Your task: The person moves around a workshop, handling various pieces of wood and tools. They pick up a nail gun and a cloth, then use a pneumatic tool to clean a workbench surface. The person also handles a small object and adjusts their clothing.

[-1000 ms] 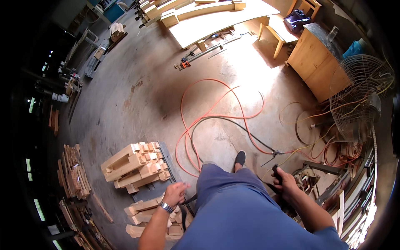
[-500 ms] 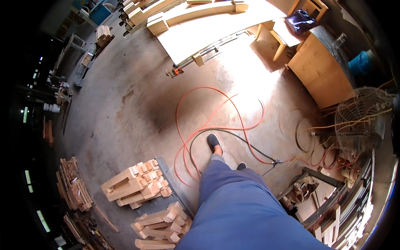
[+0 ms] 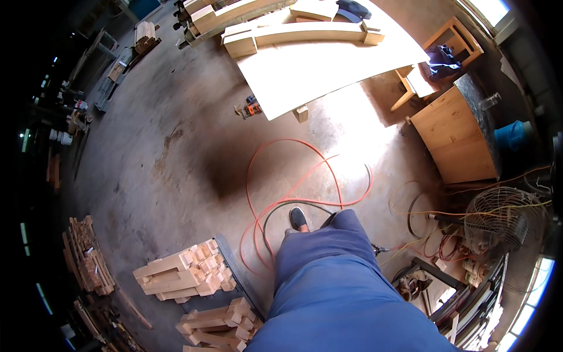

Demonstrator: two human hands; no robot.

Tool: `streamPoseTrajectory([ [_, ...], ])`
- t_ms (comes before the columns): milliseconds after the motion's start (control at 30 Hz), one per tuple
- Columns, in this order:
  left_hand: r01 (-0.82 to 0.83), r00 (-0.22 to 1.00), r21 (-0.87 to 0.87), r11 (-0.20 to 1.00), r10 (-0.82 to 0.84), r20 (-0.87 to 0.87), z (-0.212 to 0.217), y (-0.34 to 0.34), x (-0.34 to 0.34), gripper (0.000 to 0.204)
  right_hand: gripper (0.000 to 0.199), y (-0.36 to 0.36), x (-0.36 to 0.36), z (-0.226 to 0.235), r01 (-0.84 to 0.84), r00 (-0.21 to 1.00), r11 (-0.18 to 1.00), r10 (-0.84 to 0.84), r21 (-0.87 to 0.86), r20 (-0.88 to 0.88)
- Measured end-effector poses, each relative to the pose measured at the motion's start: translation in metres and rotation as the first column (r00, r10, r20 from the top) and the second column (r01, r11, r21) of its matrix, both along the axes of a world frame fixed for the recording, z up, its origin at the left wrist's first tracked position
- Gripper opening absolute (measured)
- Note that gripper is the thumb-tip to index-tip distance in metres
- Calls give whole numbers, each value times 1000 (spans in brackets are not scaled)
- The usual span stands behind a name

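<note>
Neither of my hands shows in the head view; only my blue clothing and one dark shoe (image 3: pixel 298 219) are visible below. An orange-red air hose (image 3: pixel 285 198) lies in loops on the concrete floor around my foot, with a darker hose beside it. Ahead stands a white-topped table (image 3: pixel 316 76) bearing a long, curved wooden piece (image 3: pixel 311 33) with blocks at its ends. Stacked pale timber pieces (image 3: pixel 185 271) rest on a low grey platform (image 3: pixel 233 261) at my left.
A wooden cabinet (image 3: pixel 454 138) and a chair (image 3: pixel 457 44) stand at the right. Nearer are a wire-caged fan (image 3: pixel 498 218) and trailing cords. Orange clamps (image 3: pixel 252 107) show beside the table's front corner. More wood (image 3: pixel 88 255) is piled at far left.
The view has shifted so that more of the table and a dark blue cap-like item on it show. My legs have moved, and the front shoe appears lower in the picture.
</note>
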State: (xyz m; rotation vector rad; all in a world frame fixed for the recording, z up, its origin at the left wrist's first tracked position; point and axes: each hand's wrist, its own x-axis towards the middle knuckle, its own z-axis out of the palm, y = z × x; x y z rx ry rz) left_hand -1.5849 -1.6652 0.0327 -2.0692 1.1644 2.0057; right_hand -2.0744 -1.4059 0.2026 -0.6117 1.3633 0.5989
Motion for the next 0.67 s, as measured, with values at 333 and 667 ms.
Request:
streamPoseTrajectory([
  [333,638,741,340,691,-672,-24,7,-20,-23,25,63,-49,-66,-29,7,994,1000,-8,2,113],
  [667,-223,956,-972,-72,-212,-204,352,-303,-350,68,59,-190,-307,-66,-276,953,925,299,-262,51],
])
